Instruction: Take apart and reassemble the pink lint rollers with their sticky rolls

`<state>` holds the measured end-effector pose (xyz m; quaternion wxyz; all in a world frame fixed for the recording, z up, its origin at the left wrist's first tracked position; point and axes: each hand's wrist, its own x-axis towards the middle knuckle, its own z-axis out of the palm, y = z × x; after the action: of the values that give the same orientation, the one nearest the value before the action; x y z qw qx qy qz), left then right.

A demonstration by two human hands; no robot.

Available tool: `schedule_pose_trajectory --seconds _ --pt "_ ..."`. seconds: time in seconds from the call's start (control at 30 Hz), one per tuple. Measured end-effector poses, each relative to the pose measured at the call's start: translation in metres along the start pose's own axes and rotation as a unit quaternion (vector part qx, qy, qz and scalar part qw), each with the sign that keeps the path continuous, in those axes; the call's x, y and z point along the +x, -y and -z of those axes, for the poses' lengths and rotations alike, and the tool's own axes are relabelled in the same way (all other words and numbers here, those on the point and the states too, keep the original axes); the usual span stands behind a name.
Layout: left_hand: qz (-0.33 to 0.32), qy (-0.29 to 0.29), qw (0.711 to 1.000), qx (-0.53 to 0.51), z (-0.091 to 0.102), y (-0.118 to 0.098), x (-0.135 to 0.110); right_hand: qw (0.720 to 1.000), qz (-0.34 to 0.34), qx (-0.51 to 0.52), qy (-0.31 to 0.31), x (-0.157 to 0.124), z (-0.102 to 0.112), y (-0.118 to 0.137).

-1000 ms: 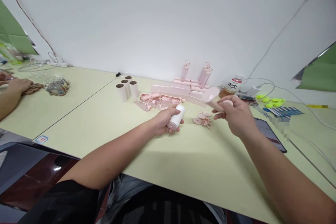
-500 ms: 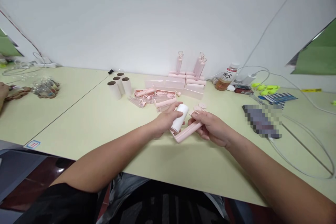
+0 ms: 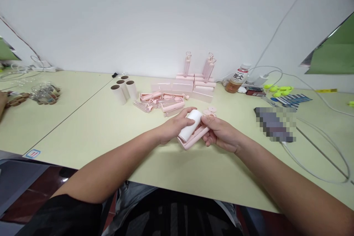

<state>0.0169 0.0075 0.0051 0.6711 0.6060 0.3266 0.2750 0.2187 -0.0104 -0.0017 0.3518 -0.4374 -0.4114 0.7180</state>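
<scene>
My left hand (image 3: 173, 127) is closed around a white paper roll (image 3: 190, 126), its thumb lying along the roll's side. Directly below the roll is a long pink plastic holder (image 3: 194, 139), gripped at its far end by my right hand (image 3: 222, 132). The right thumb is at the upper end of the roll. The roll lies lengthwise along the holder, partly over its opening; whether it is seated I cannot tell. Small pink discs (image 3: 209, 111) lie just beyond my right hand. Behind my left hand is a pile of pink holders and clear-tube pieces (image 3: 173, 106).
Several upright white rolls (image 3: 118, 95) stand at the left. Pink handled tubes (image 3: 187, 65) stand on pink cases by the wall, near clear covers (image 3: 182, 86). On the right are a drink bottle (image 3: 236, 79), a phone (image 3: 272, 125) with a cable, and yellow-green pieces (image 3: 282, 90).
The roll and pink holder have come closer together. My right thumb has shifted left to the roll's upper end. The whole view has moved slightly.
</scene>
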Motion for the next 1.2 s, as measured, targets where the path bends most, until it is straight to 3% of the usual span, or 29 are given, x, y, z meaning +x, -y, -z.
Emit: schedule_pose_trajectory --seconds 0.27,0.6,0.8,1.07,1.2 --pt "-0.081 0.08 0.973 0.203 0.021 -0.006 -0.006 0.997 -0.039 0.031 0.065 -0.006 -0.001 0.005" --pt "-0.167 0.103 0.921 0.338 0.022 -0.01 -0.006 0.999 -0.038 0.003 0.028 -0.003 -0.007 0.004" --pt "-0.168 0.104 0.899 0.391 0.018 -0.017 -0.011 0.999 -0.032 0.009 0.038 -0.005 -0.005 0.003" --pt "-0.14 0.095 0.903 0.396 0.018 -0.023 -0.014 0.999 -0.021 0.002 0.042 -0.005 -0.009 0.001" --pt "-0.142 0.101 0.884 0.435 0.017 -0.022 -0.014 0.999 -0.016 -0.014 0.045 -0.005 -0.01 0.002"
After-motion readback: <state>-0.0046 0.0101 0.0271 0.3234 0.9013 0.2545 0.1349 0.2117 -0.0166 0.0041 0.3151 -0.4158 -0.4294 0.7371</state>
